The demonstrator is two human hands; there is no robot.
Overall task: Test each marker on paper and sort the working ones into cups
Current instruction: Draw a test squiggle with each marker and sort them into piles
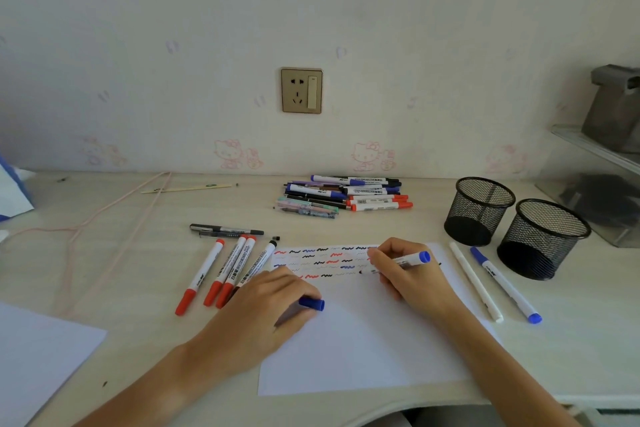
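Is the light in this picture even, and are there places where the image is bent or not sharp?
Head view: soft, even daylight, no glare; faint shadows under the left hand and right hand. Wide-angle bending curves the desk edge and wall corners. The squiggles on the paper and marker labels are slightly blurred.

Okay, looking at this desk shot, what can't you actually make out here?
Head view only:
- Marker tip: hidden by the right hand, so a fresh mark is unconfirmed.
- Blue cap: mostly covered by the left hand.
- Mesh cups: bottoms too dark to show contents.
- Marker pile: label print too small.
- Grey object: cut off at right edge.
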